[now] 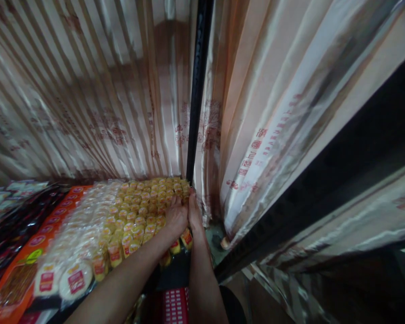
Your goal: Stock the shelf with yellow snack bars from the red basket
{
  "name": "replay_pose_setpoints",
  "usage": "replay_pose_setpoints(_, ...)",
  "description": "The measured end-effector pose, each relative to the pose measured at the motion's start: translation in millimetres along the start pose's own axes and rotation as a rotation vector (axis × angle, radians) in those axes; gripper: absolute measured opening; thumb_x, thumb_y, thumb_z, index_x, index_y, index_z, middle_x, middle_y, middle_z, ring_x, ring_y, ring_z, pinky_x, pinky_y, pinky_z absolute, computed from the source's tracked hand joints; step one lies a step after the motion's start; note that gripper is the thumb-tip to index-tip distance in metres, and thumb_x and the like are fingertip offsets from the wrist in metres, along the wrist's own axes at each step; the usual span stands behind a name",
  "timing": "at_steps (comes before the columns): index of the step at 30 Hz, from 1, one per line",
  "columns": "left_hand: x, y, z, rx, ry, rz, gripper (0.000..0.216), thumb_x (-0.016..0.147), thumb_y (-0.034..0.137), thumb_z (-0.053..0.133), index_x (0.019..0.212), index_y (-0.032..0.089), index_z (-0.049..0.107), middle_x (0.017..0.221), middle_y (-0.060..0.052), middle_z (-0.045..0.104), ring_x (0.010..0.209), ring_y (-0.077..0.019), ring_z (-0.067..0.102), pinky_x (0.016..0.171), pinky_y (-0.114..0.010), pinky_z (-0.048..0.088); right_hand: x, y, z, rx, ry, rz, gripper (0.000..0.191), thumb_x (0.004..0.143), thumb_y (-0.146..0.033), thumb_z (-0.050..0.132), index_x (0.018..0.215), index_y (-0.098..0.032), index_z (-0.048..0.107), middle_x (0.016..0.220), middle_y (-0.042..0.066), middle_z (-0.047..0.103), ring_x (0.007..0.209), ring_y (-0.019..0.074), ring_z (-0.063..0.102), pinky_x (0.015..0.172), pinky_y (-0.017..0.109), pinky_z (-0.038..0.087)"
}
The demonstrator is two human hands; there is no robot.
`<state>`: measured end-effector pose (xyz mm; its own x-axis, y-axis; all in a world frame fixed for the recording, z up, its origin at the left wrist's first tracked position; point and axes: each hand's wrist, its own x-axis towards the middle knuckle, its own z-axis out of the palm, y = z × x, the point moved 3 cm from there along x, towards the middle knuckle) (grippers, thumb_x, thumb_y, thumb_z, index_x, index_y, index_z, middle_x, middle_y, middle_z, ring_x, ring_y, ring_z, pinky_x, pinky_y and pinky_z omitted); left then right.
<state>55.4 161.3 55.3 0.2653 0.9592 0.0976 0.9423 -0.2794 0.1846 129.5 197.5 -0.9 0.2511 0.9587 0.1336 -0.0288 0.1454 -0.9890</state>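
Observation:
Rows of small yellow packets with red labels (145, 207) fill a shelf below me. My left hand (176, 216) rests palm down on the right end of these rows, fingers curled over the packets. My right hand (193, 210) presses edge-on against the same packets at the shelf's right edge, beside a black upright post (197, 90). The fingertips of both hands are hidden among the packets.
White round packets with red labels (74, 252) lie left of the yellow ones, then an orange packet strip (37, 234) and dark packets (6, 216). Striped plastic curtains (273, 112) hang behind and to the right. A red basket (175, 306) sits below.

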Motion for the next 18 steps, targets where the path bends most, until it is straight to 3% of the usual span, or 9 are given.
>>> replay_pose_setpoints(6,0,0,0,-0.009,0.036,-0.015,0.035,0.086,0.015,0.033,0.106,0.014,0.062,0.109,-0.013,0.056,0.109,-0.0244,0.046,0.096,-0.036,0.035,-3,5,-3,0.050,0.078,-0.063,0.064,0.086,-0.056,0.030,0.131,-0.014,0.045,0.140,0.010,0.041,0.128,0.0169,0.038,0.110,0.036,0.023)
replay_pose_setpoints(11,-3,3,-3,-0.011,0.060,-0.016,0.034,0.089,0.018,0.032,0.109,0.017,0.060,0.114,-0.012,0.054,0.111,-0.0240,0.044,0.096,-0.039,0.035,-23,-2,-13,0.061,0.233,-0.180,0.059,0.088,-0.050,0.029,0.132,-0.014,0.042,0.138,0.011,0.043,0.128,0.0180,0.038,0.109,0.038,0.024)
replay_pose_setpoints(18,-1,2,-1,-0.020,0.017,-0.024,0.035,0.088,0.014,0.032,0.108,0.014,0.060,0.111,-0.012,0.056,0.112,-0.0227,0.044,0.097,-0.035,0.034,-82,-26,-18,-0.272,0.229,-0.341,0.049,0.091,-0.042,0.029,0.121,-0.013,0.055,0.137,0.013,0.043,0.129,0.0206,0.036,0.108,0.042,0.027)
